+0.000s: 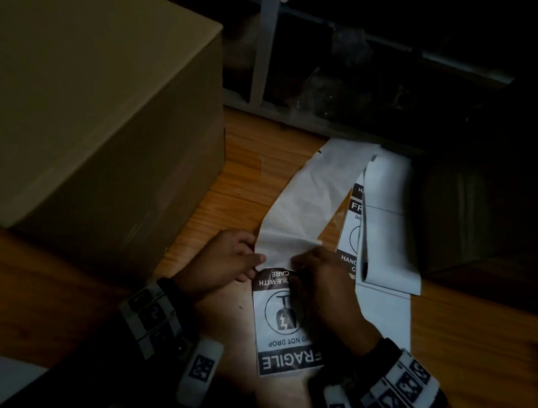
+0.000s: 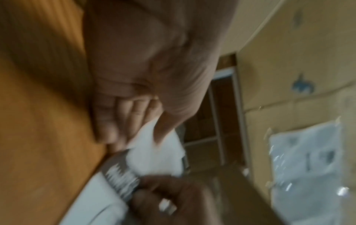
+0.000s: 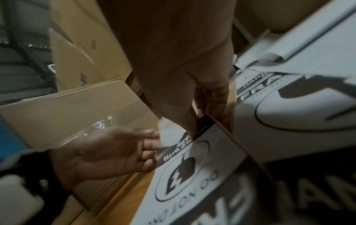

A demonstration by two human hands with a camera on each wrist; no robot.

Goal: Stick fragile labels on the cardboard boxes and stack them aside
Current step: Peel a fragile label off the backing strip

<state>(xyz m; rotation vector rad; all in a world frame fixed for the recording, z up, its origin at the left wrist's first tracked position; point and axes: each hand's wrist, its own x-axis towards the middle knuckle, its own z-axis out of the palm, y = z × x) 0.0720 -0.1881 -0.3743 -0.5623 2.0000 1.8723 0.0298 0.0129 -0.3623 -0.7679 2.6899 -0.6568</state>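
Item: fragile label (image 1: 286, 322), on wood floor (image 1: 230, 181), between both hands, top edge at fingertips.
- Handling (est.): thin, light, floppy; adhesive side likely to cling or crease. Best held at peeled top corner.
- Left hand (image 1: 223, 261): pinching white backing strip (image 1: 300, 200).
- Right hand (image 1: 322, 283): pinching label's dark top edge.
- Cardboard box (image 1: 84, 106): just left of left hand, unlabelled on visible faces.

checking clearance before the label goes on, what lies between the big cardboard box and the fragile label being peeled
In the head view, only the left hand and bare wooden floor lie between the cardboard box and the fragile label.
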